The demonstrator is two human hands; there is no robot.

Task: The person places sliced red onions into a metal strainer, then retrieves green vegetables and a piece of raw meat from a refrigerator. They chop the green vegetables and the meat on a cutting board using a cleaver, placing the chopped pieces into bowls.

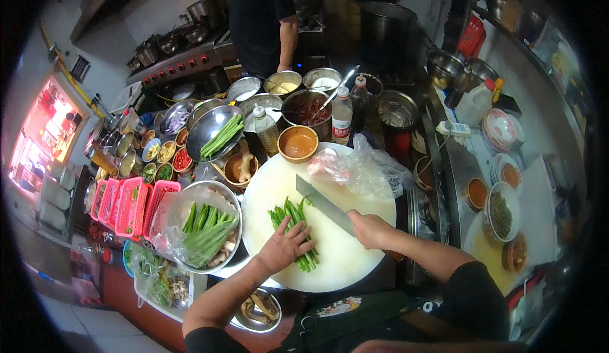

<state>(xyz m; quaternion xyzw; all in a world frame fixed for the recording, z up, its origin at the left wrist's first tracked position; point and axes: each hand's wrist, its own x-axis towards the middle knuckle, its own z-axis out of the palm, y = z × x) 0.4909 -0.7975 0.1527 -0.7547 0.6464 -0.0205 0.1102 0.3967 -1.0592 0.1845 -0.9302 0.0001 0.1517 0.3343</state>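
On a round white cutting board (352,267) lies a bunch of long green vegetable stalks or pods (290,210). My left hand (288,244) rests on them, its fingers spread across the bunch. My right hand (373,229) grips the handle of a cleaver (326,205), whose broad blade points up and left over the board, beside the greens. At the board's back edge lie a clear plastic bag (376,167), pinkish meat (328,165) partly under it, and a brown bowl (298,143). A metal bowl with bagged greens (207,229) stands left of the board.
A strainer bowl of cut green stalks (221,136), squeeze bottles (341,115) and sauce pots (307,108) stand behind. Pink baskets (131,208) are at left. A person in dark clothing (261,24) stands beyond, near the stove. Bowls (502,215) line the right counter.
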